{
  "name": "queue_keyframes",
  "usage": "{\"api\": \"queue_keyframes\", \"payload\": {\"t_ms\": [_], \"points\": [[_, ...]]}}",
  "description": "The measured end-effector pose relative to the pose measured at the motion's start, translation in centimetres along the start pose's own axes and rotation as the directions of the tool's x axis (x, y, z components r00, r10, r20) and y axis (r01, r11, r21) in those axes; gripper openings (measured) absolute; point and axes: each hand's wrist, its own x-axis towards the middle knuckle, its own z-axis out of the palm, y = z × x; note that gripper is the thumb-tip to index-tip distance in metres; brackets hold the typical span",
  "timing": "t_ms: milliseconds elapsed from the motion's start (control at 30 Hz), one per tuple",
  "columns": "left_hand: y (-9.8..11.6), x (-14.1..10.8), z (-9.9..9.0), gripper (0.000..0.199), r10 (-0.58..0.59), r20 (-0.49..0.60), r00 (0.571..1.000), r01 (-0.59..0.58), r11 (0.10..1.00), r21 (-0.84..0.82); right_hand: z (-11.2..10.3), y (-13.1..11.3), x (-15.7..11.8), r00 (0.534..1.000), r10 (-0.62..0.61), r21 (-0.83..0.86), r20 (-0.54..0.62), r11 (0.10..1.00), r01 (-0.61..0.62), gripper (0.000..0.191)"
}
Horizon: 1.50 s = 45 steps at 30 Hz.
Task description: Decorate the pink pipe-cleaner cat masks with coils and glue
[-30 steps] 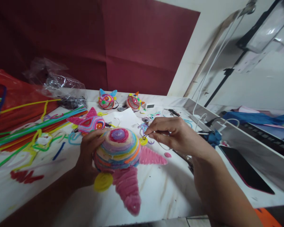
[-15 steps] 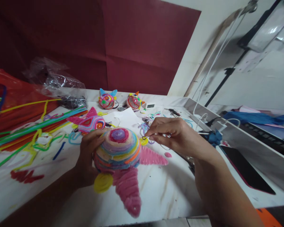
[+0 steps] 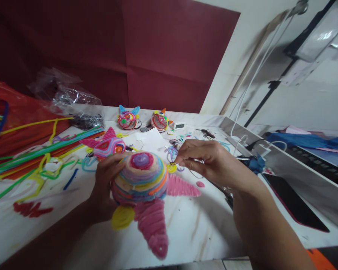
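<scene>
"Room at the front of the table (image 3: 197,242)?"
"A pale strip, right of the lower spike (image 3: 153,228)."
"And the ball (image 3: 141,182)?"
"Over the table, gripped by the left hand (image 3: 107,185): rainbow rings, purple centre."
"Right hand (image 3: 207,159)?"
"Pinching a dark loop (image 3: 172,163) beside the ball; paper (image 3: 152,139) farther back."

The ball (image 3: 141,180) is ringed in many colours, its cones (image 3: 152,225) pink.

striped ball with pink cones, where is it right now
In the head view, the striped ball is left of centre, gripped on its left side by the left hand; the right hand is to its right.
</scene>
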Motion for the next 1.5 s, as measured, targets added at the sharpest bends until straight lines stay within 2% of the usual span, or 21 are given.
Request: {"api": "queue_keyframes", "payload": {"t_ms": [233, 567, 733, 867, 1033, 1233, 1500], "points": [[0.0, 0.0, -0.1, 0.076, -0.003, 0.006, 1.0, 0.003, 1.0, -0.004, 0.0, -0.4, 0.1, 1.0, 0.016, 0.038, -0.024, 0.999, -0.015, 0.022], [0.0, 0.0, -0.1, 0.076, 0.043, 0.017, 0.999, -0.043, 0.999, 0.014, 0.2, -0.6, 0.2, 0.999, -0.029, -0.047, -0.039, 0.999, 0.027, 0.026], [0.5, 0.1, -0.1, 0.074, 0.003, 0.039, 0.999, -0.004, 1.0, 0.023, 0.1, -1.0, 0.3, 0.998, -0.027, -0.062, -0.049, 0.998, 0.024, 0.03], [0.5, 0.2, 0.0, 0.074, 0.015, 0.028, 0.999, -0.016, 1.0, 0.021, -0.1, -1.3, 0.4, 0.998, -0.032, -0.064, -0.048, 0.998, 0.029, 0.035], [0.0, 0.3, 0.1, 0.076, 0.059, 0.004, 0.998, -0.059, 0.998, 0.016, 0.0, -1.3, 0.4, 0.999, -0.027, -0.097, -0.038, 0.995, 0.024, 0.033], [-0.1, 0.4, 0.1, 0.074, 0.047, 0.005, 0.999, -0.047, 0.999, -0.001, 0.4, -0.8, 0.2, 0.997, -0.078, -0.117, -0.031, 0.99, 0.074, 0.024], [0.0, 0.6, 0.1, 0.073, 0.043, 0.013, 0.999, -0.043, 0.999, -0.021, 0.5, -0.7, 0.1, 0.994, -0.104, -0.125, -0.029, 0.987, 0.1, 0.026]]}}
